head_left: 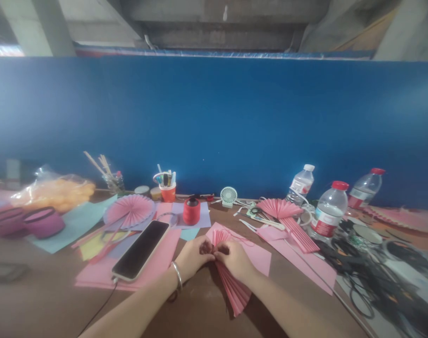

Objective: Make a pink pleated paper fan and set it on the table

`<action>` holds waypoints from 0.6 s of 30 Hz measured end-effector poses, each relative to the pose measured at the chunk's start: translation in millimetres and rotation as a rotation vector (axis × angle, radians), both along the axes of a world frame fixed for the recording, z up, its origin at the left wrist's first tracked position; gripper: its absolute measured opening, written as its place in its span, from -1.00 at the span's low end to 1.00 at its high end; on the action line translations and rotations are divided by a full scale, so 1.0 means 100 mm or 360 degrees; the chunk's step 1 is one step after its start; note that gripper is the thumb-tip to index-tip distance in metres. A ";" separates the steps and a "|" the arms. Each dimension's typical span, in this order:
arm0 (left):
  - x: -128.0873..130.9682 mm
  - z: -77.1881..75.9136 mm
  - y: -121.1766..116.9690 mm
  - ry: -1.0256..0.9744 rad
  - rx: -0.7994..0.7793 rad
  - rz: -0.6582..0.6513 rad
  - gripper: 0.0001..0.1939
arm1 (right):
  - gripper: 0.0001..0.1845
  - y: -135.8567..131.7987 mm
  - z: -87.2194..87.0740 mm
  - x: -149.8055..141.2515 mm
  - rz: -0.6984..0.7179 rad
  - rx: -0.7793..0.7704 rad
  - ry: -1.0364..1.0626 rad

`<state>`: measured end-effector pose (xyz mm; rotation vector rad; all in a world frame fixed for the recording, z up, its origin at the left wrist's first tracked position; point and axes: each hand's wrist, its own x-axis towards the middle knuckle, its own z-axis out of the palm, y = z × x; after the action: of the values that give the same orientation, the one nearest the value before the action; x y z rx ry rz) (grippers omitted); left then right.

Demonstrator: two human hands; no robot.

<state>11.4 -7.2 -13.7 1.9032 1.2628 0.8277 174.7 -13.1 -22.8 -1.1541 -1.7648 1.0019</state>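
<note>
A pleated pink paper fan (pixel 231 288) is pinched at its middle between my two hands, its folds spreading toward me and a shorter part showing beyond my fingers. My left hand (pixel 196 256), with a silver bangle at the wrist, grips the fan from the left side. From the right, my right hand (pixel 235 260) closes on the same spot, thumb tips nearly meeting. Under and behind the fan lies a flat pink paper sheet (pixel 259 256), with thin red thread on it. A spool of red thread (pixel 191 211) stands just beyond my hands.
On the left, a smartphone (pixel 141 251) on a cable rests over pink sheets (pixel 94 277); a round paper fan (pixel 129 210) lies behind it. To the right are another pleated fan (pixel 280 209), scissors (pixel 249 225), water bottles (pixel 329 209) and tangled black cables (pixel 369 267). A blue panel (pixel 214 122) rises behind.
</note>
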 end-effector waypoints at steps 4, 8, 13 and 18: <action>0.01 -0.05 0.00 -0.0041 0.0030 0.0052 -0.87 | -0.91 -0.01 0.03 0.00 -0.0014 -0.0021 0.0011; 0.03 -0.08 -0.01 -0.0046 0.0054 0.0080 -0.90 | -0.90 0.00 0.04 0.01 -0.0029 -0.0035 0.0045; 0.04 -0.07 -0.01 0.0064 0.0078 0.0127 -0.91 | -0.90 0.01 0.02 0.01 0.0014 -0.0009 0.0062; 0.04 -0.01 -0.04 0.0056 0.0111 0.0019 -0.86 | -0.87 0.02 -0.02 0.03 0.0029 0.0038 0.0031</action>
<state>15.4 -11.0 -15.1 1.9746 1.2824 0.8581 177.9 -11.3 -24.6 -1.1122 -1.7703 0.9968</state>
